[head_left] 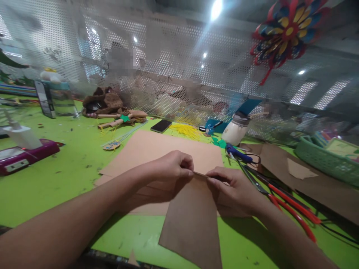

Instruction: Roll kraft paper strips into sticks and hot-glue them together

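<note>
A strip of brown paper (193, 220) hangs toward me from both my hands, its far edge looking folded or rolled. My left hand (179, 164) pinches the left end of that edge between thumb and fingers. At the right end, my right hand (231, 185) grips the same edge, thumb below and fingers above. Beneath them lie large sheets of tan paper (151, 147) in a loose stack, partly covered by my hands and the strip.
Right of the sheets lie red-handled scissors (300, 220), a blue glue gun (239, 154) and brown cardboard (280, 164). A green basket (328, 158) stands beyond. At the back are a phone (161, 126), yellow paper shreds (185, 130) and a white jar (235, 129). A purple power strip (30, 157) sits left.
</note>
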`<state>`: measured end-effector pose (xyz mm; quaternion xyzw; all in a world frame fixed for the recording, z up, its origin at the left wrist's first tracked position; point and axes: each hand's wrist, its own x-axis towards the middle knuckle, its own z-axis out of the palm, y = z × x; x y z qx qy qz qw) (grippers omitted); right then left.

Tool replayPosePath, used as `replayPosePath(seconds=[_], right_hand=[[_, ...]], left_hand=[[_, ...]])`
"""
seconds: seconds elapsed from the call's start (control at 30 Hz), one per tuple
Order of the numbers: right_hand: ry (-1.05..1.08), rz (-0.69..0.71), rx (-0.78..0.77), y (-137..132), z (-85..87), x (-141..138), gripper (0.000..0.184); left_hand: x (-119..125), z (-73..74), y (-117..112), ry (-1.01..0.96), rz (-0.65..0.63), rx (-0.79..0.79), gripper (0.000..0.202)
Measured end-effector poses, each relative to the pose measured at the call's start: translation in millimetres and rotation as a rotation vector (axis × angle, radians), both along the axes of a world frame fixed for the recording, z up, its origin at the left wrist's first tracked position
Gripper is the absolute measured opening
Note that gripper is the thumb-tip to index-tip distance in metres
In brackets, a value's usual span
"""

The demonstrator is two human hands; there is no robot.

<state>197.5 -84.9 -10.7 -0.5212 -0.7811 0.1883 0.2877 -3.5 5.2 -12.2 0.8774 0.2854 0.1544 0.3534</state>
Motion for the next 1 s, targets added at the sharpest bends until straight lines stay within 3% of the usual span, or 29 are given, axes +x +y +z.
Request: replayPosePath(seconds=[0.17, 0.37, 0.47, 0.7, 1.0], right_hand=[[-0.002, -0.026, 0.016, 0, -4.0, 0, 0.015], [0.020, 0.019, 0.101, -2, -8.7, -4, 0.015], [-0.001, 0.055, 0.191, -3, -10.3, -6, 0.015], [-0.115, 0.154, 0.363, -1, -19.6, -3, 0.020], [-0.168, 0.149, 0.518, -6, -29.3, -14, 0.019]], left_hand=[[-1, 5.3, -7, 0.061, 0.008, 0.115, 0.018], [3, 16.3, -25, 0.177, 0.022, 0.478, 0.022], [4, 15.3, -28, 0.171, -0.015, 0.552, 0.019], [1, 21.2, -27, 0.206, -0.018, 0.465, 0.018], [-1, 28.8, -32, 0.264, -0.123, 0.287, 0.026]])
